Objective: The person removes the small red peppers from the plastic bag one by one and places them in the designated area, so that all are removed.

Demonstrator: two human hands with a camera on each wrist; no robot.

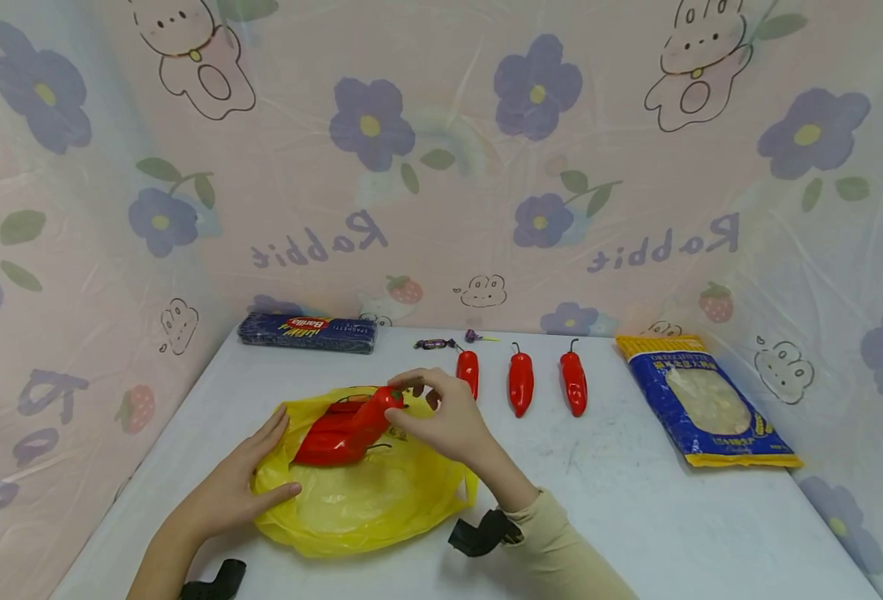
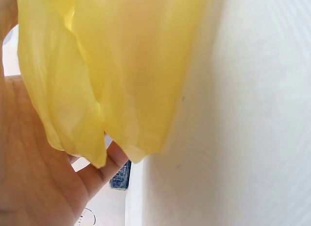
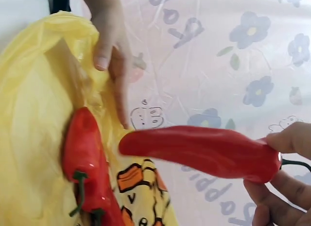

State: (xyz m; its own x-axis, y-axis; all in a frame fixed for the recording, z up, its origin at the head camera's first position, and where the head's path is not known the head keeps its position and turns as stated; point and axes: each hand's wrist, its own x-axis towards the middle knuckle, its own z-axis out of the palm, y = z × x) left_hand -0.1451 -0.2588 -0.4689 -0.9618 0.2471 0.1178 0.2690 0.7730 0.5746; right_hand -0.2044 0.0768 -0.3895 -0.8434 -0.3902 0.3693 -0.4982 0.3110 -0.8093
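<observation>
Fingers (image 1: 410, 377) of the right hand (image 1: 449, 417) pinch a red pepper (image 3: 204, 150) at its stem end, thumb on one side and fingertips on the other, and hold it over the mouth of a yellow plastic bag (image 1: 366, 525). The pepper slants, its tip toward the lower left in the head view; the right wrist view shows it apart from the other red peppers (image 3: 81, 143) lying inside the bag, whose green stems stick out. How many lie there is hard to tell, as they overlap. The left hand (image 1: 242, 479) rests against the bag's left side with its fingers extended, the thumb over the rim; the bag is spread wide on the white worktop (image 1: 636, 517) and carries an orange and black print. Just beyond the right hand stand out three loose peppers (image 1: 521, 385), laid in a row with their stems pointing away, the leftmost partly hidden by that hand. Behind them lie a wrapped sweet (image 1: 434, 343) and a small purple item (image 1: 473, 336) with a yellow stick. A dark blue spaghetti pack (image 1: 306, 333) lies at the back left, a blue and yellow pasta bag (image 1: 711, 404) at the right. A curtain (image 1: 441, 192) printed with flowers and rabbits surrounds the worktop.
</observation>
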